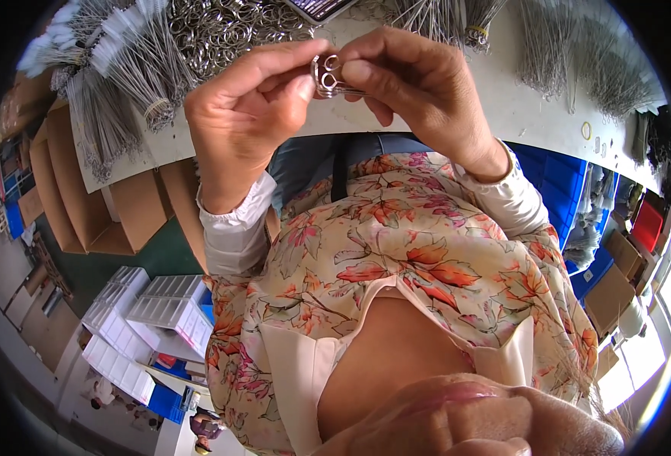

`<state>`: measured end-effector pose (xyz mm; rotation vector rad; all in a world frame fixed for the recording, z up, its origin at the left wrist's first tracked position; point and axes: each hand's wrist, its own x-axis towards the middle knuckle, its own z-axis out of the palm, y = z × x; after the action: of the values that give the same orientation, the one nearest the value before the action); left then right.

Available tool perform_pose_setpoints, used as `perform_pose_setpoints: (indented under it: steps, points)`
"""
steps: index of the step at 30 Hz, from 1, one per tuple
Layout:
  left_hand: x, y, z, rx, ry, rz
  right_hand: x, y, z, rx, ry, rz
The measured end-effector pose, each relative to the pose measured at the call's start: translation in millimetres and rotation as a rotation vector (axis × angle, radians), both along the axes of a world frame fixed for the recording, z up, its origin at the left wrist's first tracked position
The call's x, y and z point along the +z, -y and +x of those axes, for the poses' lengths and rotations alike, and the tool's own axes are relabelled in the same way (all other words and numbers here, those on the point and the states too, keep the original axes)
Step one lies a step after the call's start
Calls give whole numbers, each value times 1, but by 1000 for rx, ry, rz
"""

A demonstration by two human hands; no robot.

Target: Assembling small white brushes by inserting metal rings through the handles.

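Observation:
Above the near edge of the white table, both my hands meet around a shiny metal ring. Thumb and forefinger of my left hand pinch it from the left side. In my right hand, thumb and fingers grip small wire loops that lie against the ring. Whether the loops are threaded onto it I cannot tell, as my fingertips cover part of them. Behind my left hand spreads a heap of metal rings.
Bundles of thin wire stems with white ends lie at the table's left. More wire bundles are at the right, and another bundle at the back. Cardboard boxes stand lower left, blue bins lower right.

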<state>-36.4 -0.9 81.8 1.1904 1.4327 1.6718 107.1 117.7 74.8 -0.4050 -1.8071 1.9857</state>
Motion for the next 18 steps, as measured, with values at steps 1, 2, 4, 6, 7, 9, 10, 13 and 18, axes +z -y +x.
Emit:
perform_pose_setpoints:
  steps: [1, 2, 4, 6, 7, 9, 10, 13, 18]
  points:
    - [-1, 0, 1, 11, 97, -1, -2, 0, 1, 25, -26, -29]
    - [-2, 0, 2, 22, 195, -2, -2, 0, 0, 24, -26, -29]
    - [-3, 0, 3, 24, 199, 11, -3, 1, -1, 20, -40, 6]
    - [-4, -1, 2, 24, 204, 25, -3, 1, -1, -2, -13, -2]
    - [-5, -2, 2, 33, 114, 42, -2, 0, -2, -22, 14, -9]
    - [-5, -1, 2, 39, 24, 58, 1, 1, -4, -29, 29, -36]
    - [-4, -1, 2, 40, 31, 44, 2, 1, -4, -34, 43, -62]
    - [1, -1, 3, 27, 19, -10, -3, 0, -4, -27, 29, -86]
    - [-2, -3, 4, 26, -39, -40, -1, -7, -2, 75, 60, -69]
